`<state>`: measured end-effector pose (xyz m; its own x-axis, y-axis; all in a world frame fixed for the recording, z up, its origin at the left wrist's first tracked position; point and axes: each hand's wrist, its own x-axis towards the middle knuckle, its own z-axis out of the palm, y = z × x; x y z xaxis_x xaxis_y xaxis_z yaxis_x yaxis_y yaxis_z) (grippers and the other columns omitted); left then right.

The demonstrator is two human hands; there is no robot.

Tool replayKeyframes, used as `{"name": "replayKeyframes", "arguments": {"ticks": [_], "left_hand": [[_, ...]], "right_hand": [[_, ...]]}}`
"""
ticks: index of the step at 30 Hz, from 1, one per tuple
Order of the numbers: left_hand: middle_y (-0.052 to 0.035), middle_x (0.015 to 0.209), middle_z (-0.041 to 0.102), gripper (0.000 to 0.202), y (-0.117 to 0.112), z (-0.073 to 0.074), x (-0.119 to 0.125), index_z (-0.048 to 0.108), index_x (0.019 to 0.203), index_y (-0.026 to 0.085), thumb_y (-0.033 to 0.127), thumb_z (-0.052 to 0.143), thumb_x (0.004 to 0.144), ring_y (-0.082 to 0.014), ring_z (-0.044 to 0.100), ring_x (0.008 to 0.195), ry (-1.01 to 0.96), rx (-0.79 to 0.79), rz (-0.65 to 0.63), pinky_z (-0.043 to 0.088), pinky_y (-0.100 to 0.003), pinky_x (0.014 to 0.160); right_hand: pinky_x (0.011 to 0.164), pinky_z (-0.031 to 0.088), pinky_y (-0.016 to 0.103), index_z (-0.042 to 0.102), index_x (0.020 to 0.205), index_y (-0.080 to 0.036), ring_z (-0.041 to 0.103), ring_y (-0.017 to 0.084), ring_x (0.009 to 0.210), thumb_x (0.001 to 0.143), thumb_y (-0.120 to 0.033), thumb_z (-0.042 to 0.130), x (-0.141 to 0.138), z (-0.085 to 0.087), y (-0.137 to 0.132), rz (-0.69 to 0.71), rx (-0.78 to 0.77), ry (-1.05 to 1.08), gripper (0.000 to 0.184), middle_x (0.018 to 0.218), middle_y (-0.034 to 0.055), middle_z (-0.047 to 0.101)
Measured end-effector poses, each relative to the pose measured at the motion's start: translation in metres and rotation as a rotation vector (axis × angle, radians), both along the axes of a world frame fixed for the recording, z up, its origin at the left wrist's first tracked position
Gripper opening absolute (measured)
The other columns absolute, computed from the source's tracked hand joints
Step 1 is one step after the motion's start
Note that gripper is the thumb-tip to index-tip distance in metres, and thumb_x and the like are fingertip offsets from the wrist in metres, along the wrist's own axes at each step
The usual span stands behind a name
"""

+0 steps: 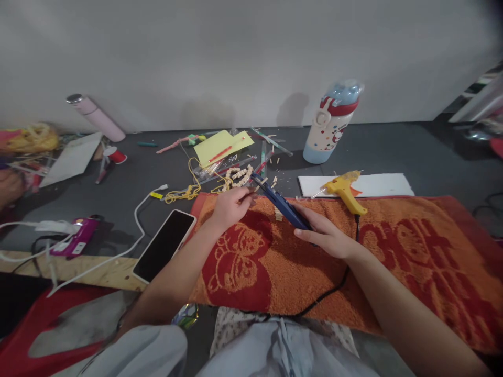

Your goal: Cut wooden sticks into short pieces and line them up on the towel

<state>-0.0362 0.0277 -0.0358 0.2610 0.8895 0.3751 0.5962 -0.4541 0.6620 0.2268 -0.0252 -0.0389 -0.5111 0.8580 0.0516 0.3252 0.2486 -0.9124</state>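
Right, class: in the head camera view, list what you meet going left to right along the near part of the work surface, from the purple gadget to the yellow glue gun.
Purple gadget → phone → left hand → blue tool → right hand → yellow glue gun.

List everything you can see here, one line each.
towel: one, orange and red, over the lap
blue tool: one, in the right hand
small stick: one, pale, at the left fingertips
glue gun: one, yellow, at the towel's far edge
bottle: one, white and blue, by the wall
phone: one, black screen, left of the towel
flask: one, pink, far left
left hand: one
right hand: one
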Motion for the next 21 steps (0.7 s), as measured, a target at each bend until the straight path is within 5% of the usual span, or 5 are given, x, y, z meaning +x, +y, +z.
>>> {"name": "replayKeyframes", "arguments": {"ticks": [14,21], "left_hand": [[-0.0028,0.078,0.073,0.022,-0.005,0.011,0.005,0.067,0.093,0.018,0.019,0.046,0.087,-0.0128,0.068,0.063,-0.019,-0.136,-0.060,0.054,-0.025,0.065],[-0.0021,0.075,0.072,0.020,-0.005,0.012,0.003,0.067,0.088,0.017,0.013,0.048,0.085,-0.0142,0.067,0.073,0.148,-0.059,-0.044,0.050,-0.025,0.071]], "right_hand": [[0.107,0.038,0.053,0.045,0.139,-0.023,0.050,0.034,0.127,0.085,-0.049,0.058,0.000,-0.007,-0.001,-0.027,0.010,0.002,0.061,0.135,0.0106,0.057],[0.109,0.035,0.054,0.047,0.136,-0.021,0.049,0.035,0.128,0.084,-0.051,0.058,-0.001,-0.010,-0.001,-0.056,0.007,-0.038,0.061,0.136,0.0113,0.057]]}}
